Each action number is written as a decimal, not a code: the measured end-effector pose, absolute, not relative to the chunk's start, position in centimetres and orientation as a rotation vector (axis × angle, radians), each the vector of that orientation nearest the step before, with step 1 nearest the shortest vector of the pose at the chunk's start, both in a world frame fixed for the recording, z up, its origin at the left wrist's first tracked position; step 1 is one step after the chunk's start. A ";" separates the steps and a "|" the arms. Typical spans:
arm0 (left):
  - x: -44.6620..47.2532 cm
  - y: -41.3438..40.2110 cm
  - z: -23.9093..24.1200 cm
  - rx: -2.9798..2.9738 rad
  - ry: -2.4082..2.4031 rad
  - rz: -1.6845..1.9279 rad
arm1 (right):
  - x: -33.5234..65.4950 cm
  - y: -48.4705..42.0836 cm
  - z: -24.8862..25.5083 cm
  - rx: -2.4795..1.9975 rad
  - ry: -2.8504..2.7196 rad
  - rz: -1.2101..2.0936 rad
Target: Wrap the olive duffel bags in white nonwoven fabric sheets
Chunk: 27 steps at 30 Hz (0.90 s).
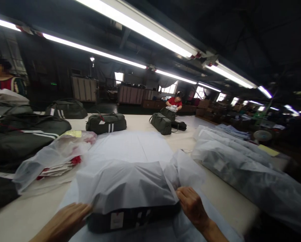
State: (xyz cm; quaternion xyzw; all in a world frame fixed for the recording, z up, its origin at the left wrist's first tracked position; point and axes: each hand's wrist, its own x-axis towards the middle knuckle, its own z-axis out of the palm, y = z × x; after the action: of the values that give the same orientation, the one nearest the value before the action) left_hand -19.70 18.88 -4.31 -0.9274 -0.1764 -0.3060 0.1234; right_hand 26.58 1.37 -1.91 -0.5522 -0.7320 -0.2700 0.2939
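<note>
Right in front of me lies a dark duffel bag (100,222) with a pale tag on its near side. A translucent plastic bag (130,183) covers its top and far part, while its lower near side is uncovered. My right hand (192,204) is closed on the edge of the plastic bag at the right end. At the left end my left hand (71,216), slightly blurred, has its fingers closed on the plastic's other edge. The fingertips of the left hand are partly hidden against the film.
White sheets (130,144) lie beyond the bag. To the left are dark duffels (47,129) and a clear plastic bag (62,151) of tags. Plastic-wrapped bags (231,164) line the right side. Across the table, a person in red (174,101) handles something pale; another person (8,80) stands left.
</note>
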 end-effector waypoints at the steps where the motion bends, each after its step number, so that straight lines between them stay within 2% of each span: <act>1: -19.4 19.0 -3.7 -2.766 -0.480 -0.821 | 26.4 1.5 -2.1 -1.476 -1.938 -0.720; 5: -14.4 19.7 2.8 -2.800 -0.475 -0.834 | 26.3 2.1 -2.7 -1.505 -1.895 -0.727; 7: -9.2 20.3 5.9 -2.780 -0.369 -0.909 | 26.4 2.4 -2.8 -1.513 -1.888 -0.733; 9: -3.2 20.9 7.1 -2.821 -0.204 -0.859 | 26.5 2.6 -3.0 -1.512 -1.879 -0.754; 13: 6.7 21.2 4.0 -2.976 -0.037 -0.565 | 26.6 3.0 -3.5 -1.517 -1.859 -0.806; 16: 9.2 21.2 0.9 -3.153 0.050 -0.387 | 26.6 3.1 -3.9 -1.513 -1.861 -0.811; 21: 8.1 21.2 -0.2 -3.320 0.086 -0.445 | 26.6 2.3 -3.7 -1.499 -1.885 -0.716; 27: 7.5 20.5 0.9 -3.401 -0.014 -0.580 | 29.3 -0.4 -1.4 -1.456 -1.909 -0.318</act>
State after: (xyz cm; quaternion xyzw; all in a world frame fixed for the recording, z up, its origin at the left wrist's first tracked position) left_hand 7.49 20.45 0.89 -0.9740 -0.0039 -0.1663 -0.1536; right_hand 29.27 -0.40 -1.37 -0.5627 -0.7376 -0.1228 0.3524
